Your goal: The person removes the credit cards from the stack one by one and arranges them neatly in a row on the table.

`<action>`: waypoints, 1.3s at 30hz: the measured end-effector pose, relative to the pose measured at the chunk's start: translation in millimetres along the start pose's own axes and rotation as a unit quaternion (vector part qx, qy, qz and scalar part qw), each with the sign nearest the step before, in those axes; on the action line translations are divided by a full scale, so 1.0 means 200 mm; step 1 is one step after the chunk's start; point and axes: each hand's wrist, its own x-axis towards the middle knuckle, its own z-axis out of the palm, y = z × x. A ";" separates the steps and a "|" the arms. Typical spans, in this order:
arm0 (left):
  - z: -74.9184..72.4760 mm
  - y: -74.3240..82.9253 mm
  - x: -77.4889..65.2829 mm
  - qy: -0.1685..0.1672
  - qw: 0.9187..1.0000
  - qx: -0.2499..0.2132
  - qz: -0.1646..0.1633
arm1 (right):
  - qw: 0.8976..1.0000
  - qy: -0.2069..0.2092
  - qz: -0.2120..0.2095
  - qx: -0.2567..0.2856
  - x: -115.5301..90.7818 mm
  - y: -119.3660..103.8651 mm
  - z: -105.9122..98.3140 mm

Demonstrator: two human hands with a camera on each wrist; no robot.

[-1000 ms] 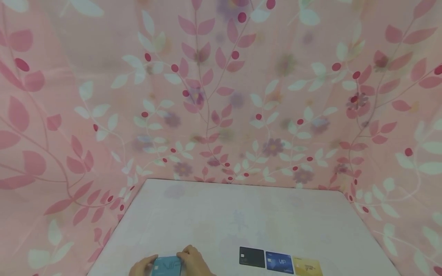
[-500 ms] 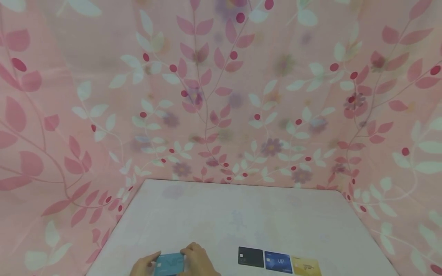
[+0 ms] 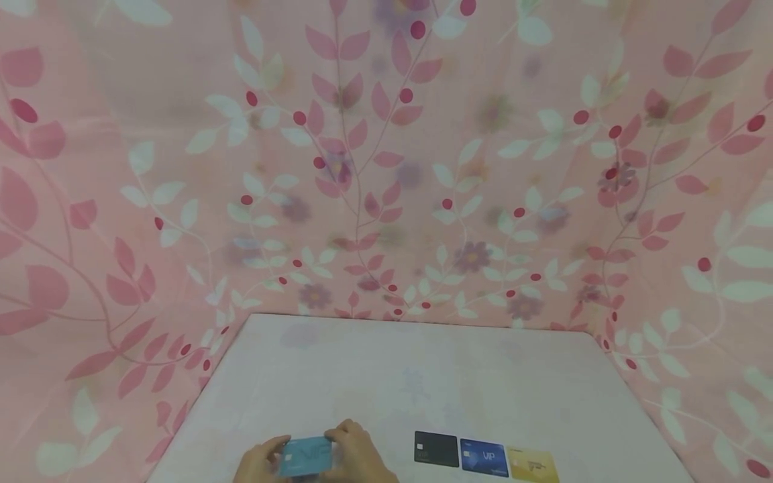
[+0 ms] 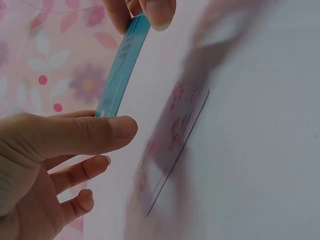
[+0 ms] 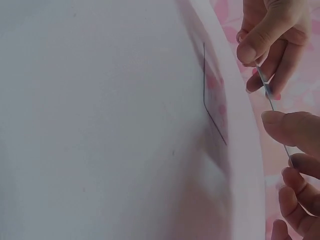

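Note:
Between my two hands is a teal card [image 3: 306, 456] with pale VIP lettering, held by its opposite ends above the white table. My left hand [image 3: 260, 463] pinches one end between thumb and fingers, its other fingers loosely bent in the left wrist view. The far end is pinched by my right hand [image 3: 359, 456]. Seen from the right wrist, the teal card [image 5: 270, 100] appears nearly edge-on as a thin line. Below it, another card [image 4: 167, 135] lies on the table, its glossy face reflecting the reddish pattern and its edge dark.
To the right of my hands, a black card [image 3: 436, 449], a dark blue VIP card [image 3: 484, 457] and a gold card [image 3: 533, 465] lie in a row on the white table [image 3: 423, 376]. Pink flowered cloth [image 3: 386, 168] surrounds the table at the back and sides.
Both hands have shifted right and farther up in the head view with the teal card between them. The three cards in the row have stayed in place on the table.

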 end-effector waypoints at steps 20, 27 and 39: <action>0.09 0.15 0.07 0.028 0.999 0.045 -0.011 | 0.999 0.017 0.019 -0.034 -0.03 0.06 -0.06; 0.12 0.18 0.10 0.030 0.998 0.045 -0.028 | 0.998 0.033 0.014 -0.044 -0.04 0.08 -0.08; 0.15 0.21 0.16 0.033 0.999 0.028 -0.009 | 0.997 0.057 0.023 -0.041 -0.06 0.14 -0.11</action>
